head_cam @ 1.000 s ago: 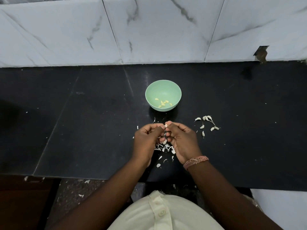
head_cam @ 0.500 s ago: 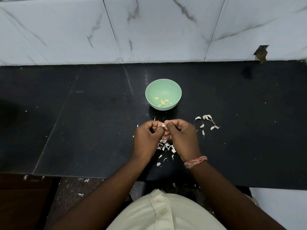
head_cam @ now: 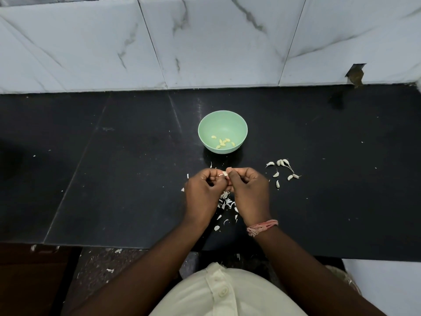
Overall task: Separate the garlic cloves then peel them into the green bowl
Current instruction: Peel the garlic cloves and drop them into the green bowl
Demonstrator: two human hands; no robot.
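bench: black stone bench, marble-tile wall behind.
bowl: round pale-green bowl w/ peeled cloves, straight ahead of hands, near.
hands: left hand & right hand both pinched small white garlic clove.
spares: unpeeled white cloves lay rt of right hand, nearer it.

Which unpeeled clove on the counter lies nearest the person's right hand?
The lowest unpeeled clove, lying alone just beside the right hand; the other cloves lie farther up and to the right.
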